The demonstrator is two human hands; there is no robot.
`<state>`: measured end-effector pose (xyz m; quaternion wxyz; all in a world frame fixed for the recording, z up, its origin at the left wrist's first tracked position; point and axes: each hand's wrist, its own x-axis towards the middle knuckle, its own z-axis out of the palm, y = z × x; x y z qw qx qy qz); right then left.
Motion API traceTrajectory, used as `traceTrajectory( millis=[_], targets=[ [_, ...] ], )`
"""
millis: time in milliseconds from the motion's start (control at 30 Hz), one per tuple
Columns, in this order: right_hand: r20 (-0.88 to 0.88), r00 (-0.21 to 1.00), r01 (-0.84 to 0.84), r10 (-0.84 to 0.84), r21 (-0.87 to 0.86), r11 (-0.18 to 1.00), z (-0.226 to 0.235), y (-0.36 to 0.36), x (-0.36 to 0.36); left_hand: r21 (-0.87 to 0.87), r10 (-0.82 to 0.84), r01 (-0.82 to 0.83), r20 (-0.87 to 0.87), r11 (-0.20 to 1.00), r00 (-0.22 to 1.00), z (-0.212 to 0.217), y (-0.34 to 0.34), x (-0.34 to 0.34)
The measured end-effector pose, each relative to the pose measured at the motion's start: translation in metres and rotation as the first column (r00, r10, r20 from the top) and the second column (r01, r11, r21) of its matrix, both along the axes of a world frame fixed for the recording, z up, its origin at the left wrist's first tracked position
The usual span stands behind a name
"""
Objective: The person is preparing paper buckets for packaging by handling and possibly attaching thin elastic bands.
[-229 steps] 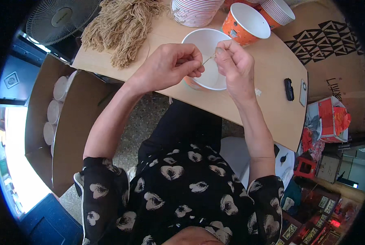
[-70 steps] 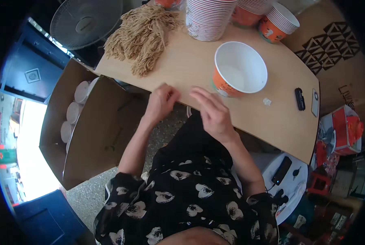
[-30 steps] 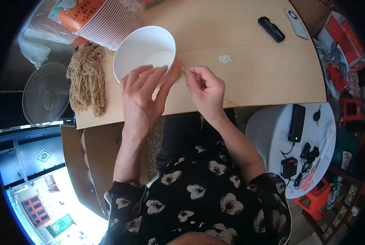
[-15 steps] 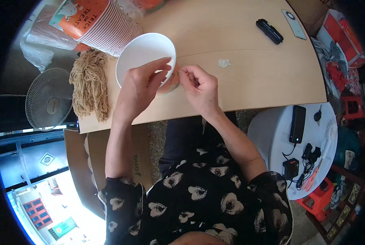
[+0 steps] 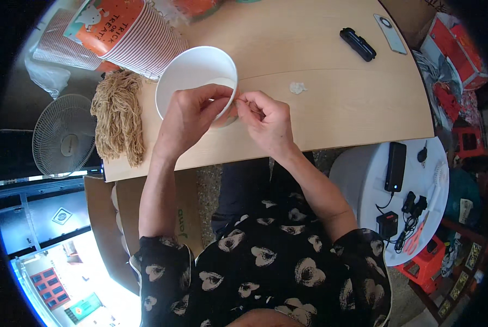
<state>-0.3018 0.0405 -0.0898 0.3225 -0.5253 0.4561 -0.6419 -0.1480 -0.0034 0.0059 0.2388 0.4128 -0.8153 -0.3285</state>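
A white-lined paper bucket (image 5: 185, 72) with an orange outside stands near the table's front edge, its mouth tipped toward me. Over its near rim reaches my left hand (image 5: 189, 115), fingertips drawn together inside against the right wall. Just outside that same wall, my right hand (image 5: 268, 121) is closed in a pinch, its fingertips almost meeting the left ones at the rim. Whatever small thing sits between the fingertips is too small to make out. A bundle of tan twine strands (image 5: 118, 117) lies left of the bucket.
Behind the bucket leans a tall stack of orange printed paper buckets (image 5: 140, 41). A white scrap (image 5: 297, 88), a black stapler-like object (image 5: 358, 44) and a phone (image 5: 390, 34) lie to the right. A fan (image 5: 64, 136) stands left; a white round stool (image 5: 358, 174) holds chargers and scissors.
My left fingers have closed together and moved slightly right, to the bucket's wall. My right fingertips have come a little nearer to them. The bucket has barely moved.
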Motion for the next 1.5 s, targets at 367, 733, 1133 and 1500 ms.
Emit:
traceTrajectory(
  millis=[367, 733, 1133, 1500],
  targets=[
    [0.02, 0.998, -0.069, 0.068, 0.08, 0.994, 0.008, 0.003, -0.005, -0.221, -0.037, 0.054, 0.078, 0.974, 0.996, 0.004, -0.002, -0.003],
    [0.027, 0.993, -0.113, 0.111, 0.078, 0.991, 0.023, 0.001, -0.017, -0.237, 0.057, -0.076, -0.087, 0.969, 0.995, -0.003, -0.011, 0.019],
    [-0.358, 0.924, -0.178, 0.135, -0.089, 0.98, 0.072, -0.013, -0.01, -0.112, 0.042, -0.105, -0.461, 0.988, 0.887, -0.001, 0.0, 0.019],
    [0.097, 0.963, -0.26, 0.253, 0.068, 0.963, 0.075, -0.005, -0.022, -0.061, -0.142, 0.132, -0.188, 0.989, 0.972, 0.002, 0.007, 0.002]
  ],
)
